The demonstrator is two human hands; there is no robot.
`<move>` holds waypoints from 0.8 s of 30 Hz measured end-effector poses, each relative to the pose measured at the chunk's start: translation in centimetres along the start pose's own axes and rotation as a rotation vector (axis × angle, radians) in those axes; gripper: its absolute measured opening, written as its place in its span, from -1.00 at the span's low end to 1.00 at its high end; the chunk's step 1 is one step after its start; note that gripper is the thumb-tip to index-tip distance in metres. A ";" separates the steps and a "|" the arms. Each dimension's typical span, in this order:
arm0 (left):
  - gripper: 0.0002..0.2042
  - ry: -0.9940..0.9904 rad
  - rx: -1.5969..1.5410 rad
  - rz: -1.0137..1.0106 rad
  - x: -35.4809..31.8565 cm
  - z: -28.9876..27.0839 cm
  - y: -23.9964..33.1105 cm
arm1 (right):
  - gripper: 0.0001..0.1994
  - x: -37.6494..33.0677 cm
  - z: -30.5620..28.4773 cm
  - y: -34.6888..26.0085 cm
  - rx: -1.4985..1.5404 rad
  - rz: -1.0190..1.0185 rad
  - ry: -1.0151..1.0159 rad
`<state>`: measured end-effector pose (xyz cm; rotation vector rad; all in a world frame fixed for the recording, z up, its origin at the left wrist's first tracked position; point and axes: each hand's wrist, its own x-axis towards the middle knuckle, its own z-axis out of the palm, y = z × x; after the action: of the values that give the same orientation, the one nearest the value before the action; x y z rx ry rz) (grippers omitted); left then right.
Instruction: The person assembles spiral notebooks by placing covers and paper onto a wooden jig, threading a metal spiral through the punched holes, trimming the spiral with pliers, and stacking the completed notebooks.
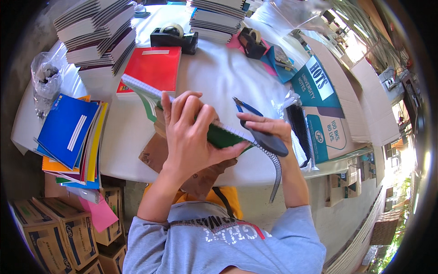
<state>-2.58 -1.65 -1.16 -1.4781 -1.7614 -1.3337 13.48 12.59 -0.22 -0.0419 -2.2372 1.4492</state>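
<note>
My left hand [185, 130] grips a green notebook [221, 138], held tilted above the table's near edge with its bound edge facing up. In my right hand [276, 127] is a pair of cutting pliers [247, 108] with dark handles, its narrow jaws pointing up and left. A dark spiral binding coil [277, 171] runs out from the notebook's right end, and its loose tail hangs below my right hand. Just beyond the notebook lies a red notebook [157, 68], flat on the table.
Stacked spiral notebooks [98, 32] stand at the far left, near two tape dispensers [174, 39]. Coloured notebooks [68, 130] pile up at the left edge. Bundled black coils [299, 130] lie beside a teal-and-white carton [324, 109] at right. Brown cartons [59, 233] sit lower left.
</note>
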 end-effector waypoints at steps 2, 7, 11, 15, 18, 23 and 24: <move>-0.45 0.025 0.002 0.012 0.1 0.1 -0.2 | -0.79 -0.2 0.5 0.9 0.532 -0.330 0.122; -0.45 0.040 -0.017 0.027 -0.3 -0.1 -0.5 | -0.83 0.9 -0.5 0.9 -0.063 -0.026 0.039; -0.43 0.006 -0.006 0.038 -0.6 -0.3 -0.8 | -0.91 0.5 1.5 0.0 0.669 -0.423 0.072; -0.41 -0.025 -0.025 0.048 -0.5 -0.2 -0.8 | -0.86 1.5 -1.1 0.3 -0.238 -0.087 0.136; -0.36 -0.014 -0.066 0.009 -0.5 0.3 -1.1 | -0.87 2.7 -0.2 -0.3 0.362 -0.710 -0.153; -0.22 0.045 -0.078 -0.003 -0.3 0.4 -1.4 | -0.84 2.9 -0.7 -0.2 0.050 -0.281 0.081; -0.20 0.037 -0.131 -0.022 -0.1 0.4 -1.5 | -0.85 2.9 -0.7 -0.4 0.071 -0.367 -0.025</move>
<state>-3.84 -1.27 -1.94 -1.4960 -1.7002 -1.5031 11.23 13.84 1.42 0.3909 -2.0737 1.3279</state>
